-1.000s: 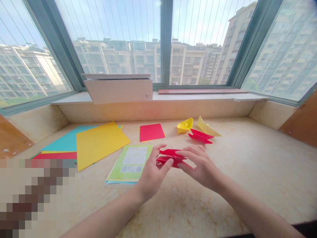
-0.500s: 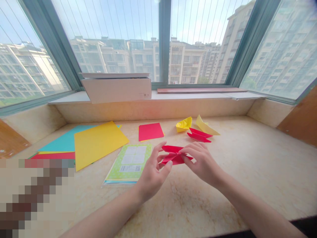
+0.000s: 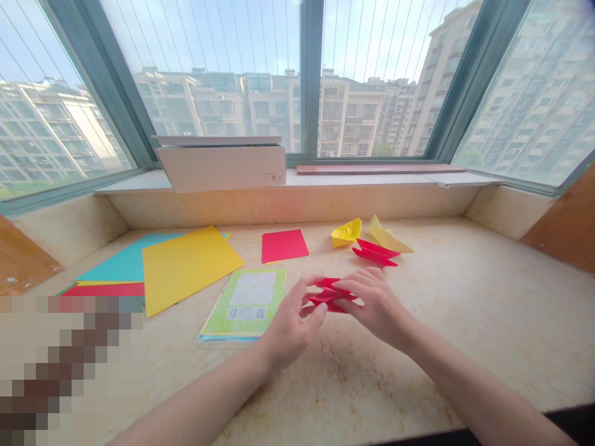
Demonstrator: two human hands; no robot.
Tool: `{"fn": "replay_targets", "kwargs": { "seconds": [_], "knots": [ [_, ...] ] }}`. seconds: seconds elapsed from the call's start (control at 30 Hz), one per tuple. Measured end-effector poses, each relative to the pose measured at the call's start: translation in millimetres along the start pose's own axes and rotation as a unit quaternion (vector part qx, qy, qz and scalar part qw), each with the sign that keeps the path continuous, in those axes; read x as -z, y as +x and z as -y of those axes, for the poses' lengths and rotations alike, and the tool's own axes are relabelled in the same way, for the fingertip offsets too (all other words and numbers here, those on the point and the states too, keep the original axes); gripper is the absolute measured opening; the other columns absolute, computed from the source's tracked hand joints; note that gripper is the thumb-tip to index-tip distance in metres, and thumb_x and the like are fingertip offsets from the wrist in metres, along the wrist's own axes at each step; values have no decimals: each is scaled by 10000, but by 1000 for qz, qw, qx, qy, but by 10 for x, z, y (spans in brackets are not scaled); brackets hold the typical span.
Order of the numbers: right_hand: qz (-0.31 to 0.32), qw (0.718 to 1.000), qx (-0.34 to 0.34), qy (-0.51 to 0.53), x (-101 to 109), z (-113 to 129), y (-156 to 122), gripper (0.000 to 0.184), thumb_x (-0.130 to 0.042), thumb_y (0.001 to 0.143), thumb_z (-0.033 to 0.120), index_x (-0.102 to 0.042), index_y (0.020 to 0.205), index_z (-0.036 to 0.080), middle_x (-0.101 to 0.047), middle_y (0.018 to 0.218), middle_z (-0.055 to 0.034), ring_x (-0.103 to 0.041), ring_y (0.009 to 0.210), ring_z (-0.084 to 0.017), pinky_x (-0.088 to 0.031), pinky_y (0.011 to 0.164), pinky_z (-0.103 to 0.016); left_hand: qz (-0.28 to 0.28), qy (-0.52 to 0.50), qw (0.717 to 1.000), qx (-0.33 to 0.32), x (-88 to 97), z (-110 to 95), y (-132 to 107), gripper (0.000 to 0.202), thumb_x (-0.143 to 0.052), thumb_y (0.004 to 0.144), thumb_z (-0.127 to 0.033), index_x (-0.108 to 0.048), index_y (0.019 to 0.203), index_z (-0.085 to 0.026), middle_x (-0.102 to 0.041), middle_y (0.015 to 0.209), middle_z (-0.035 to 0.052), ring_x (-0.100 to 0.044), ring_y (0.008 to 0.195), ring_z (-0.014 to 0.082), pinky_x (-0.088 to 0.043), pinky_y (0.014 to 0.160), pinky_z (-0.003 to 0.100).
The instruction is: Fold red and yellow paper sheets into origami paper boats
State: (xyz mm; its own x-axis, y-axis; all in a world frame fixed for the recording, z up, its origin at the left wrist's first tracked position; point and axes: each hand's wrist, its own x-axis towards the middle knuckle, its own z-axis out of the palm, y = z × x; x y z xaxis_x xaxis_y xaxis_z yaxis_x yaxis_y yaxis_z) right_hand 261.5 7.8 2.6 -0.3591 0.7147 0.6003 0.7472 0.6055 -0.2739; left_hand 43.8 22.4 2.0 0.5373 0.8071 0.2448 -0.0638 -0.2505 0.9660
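Where the hands meet: a red folded paper shape (image 3: 329, 295), with pointed flaps jutting out at its sides, sits between them above the pale stone worktop (image 3: 465, 310), about midway along its front part. Whether it touches the stone cannot be told.

Left side: the left hand (image 3: 290, 325) is curled, pinching the shape's left end between thumb and fingertips.

Right side: the right hand (image 3: 376, 303) arches over the right end, fingers pressed down on the folds; its thumb is hidden, so the grip underneath cannot be told.

Handling: the paper looks light and thin, stiff along creases but easily bent at the flap tips. The thick folded centre seems the safest place to take hold, with a gentle pinch.

Just beyond the hands: a green-printed paper packet (image 3: 244, 303) lies left of them, and a red folded paper piece (image 3: 375, 255) lies ahead, beside a yellow paper boat (image 3: 346, 233) and a yellow folded paper wedge (image 3: 385, 235).

Back left of the worktop: a large yellow sheet (image 3: 186, 267) overlaps a teal sheet (image 3: 125, 259); a small red sheet (image 3: 282, 246) lies apart.

Window sill: a white cardboard box (image 3: 220, 168) stands on the sill (image 3: 130, 183).
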Motion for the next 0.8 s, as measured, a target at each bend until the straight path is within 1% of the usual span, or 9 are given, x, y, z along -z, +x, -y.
{"fn": "replay_targets", "kwargs": {
  "seconds": [0.07,0.13,0.2,0.3,0.43,0.5,0.6,0.7,0.8],
  "knots": [
    [3,1000,3,1,-18,-9,-5,76,-663,974,228,-715,1026,246,-791,949,-23,-677,831,-226,-402,851,-421,18,-14,1000,-2,-9,34,-14,446,-606,979,-273,-438,1391,-235,-627,1338,131,-637,1232,265,-504,1061,449],
    [-7,1000,-3,11,-22,-21,-5,94,-625,991,214,-715,978,237,-791,908,-17,-674,793,-219,-405,842,-418,26,-40,999,-5,-19,47,-21,546,-637,969,-288,-372,1446,-256,-604,1368,135,-632,1236,263,-487,1080,459],
    [-22,999,-19,29,-12,-30,0,127,-601,1001,203,-716,958,234,-790,886,-17,-678,790,-216,-409,830,-409,15,-64,998,-2,-28,38,-15,610,-651,966,-312,-325,1480,-275,-541,1439,147,-633,1230,262,-488,1074,461],
    [-32,996,-50,60,6,-34,5,133,-609,1000,196,-728,960,239,-787,883,-12,-683,805,-212,-410,810,-388,-21,-99,995,15,-37,1,11,534,-618,987,-353,-370,1450,-255,-496,1472,156,-664,1162,247,-493,1055,462],
    [-18,994,-68,86,12,-46,-6,127,-637,992,215,-752,950,247,-782,857,-3,-669,778,-209,-402,788,-379,-7,-115,993,34,-49,3,29,387,-635,971,-369,-528,1292,-182,-627,1287,140,-689,1081,241,-506,1012,434],
    [-6,994,-59,95,16,-59,-20,146,-634,994,227,-760,924,251,-777,825,3,-655,751,-206,-400,790,-383,-3,-108,993,45,-65,40,18,443,-683,937,-344,-513,1312,-179,-666,1189,122,-705,1013,228,-526,948,404],
    [9,994,-34,107,32,-82,-40,165,-634,991,232,-764,892,250,-768,797,3,-651,729,-197,-405,814,-390,-12,-93,994,62,-99,92,-16,602,-739,878,-267,-432,1389,-191,-685,1146,111,-719,961,220,-539,864,362],
    [24,994,-17,103,37,-106,-53,157,-639,981,214,-769,909,261,-759,790,6,-659,726,-191,-406,824,-389,0,-60,996,71,-126,92,-48,588,-726,864,-215,-446,1380,-197,-712,1144,116,-725,988,236,-548,854,362],
    [33,995,-11,94,18,-126,-60,146,-640,971,191,-764,928,257,-758,801,4,-667,742,-188,-407,835,-389,-3,-37,997,73,-128,54,-58,648,-741,853,-224,-420,1416,-221,-728,1139,109,-735,977,245,-569,859,391]
  ]
}}
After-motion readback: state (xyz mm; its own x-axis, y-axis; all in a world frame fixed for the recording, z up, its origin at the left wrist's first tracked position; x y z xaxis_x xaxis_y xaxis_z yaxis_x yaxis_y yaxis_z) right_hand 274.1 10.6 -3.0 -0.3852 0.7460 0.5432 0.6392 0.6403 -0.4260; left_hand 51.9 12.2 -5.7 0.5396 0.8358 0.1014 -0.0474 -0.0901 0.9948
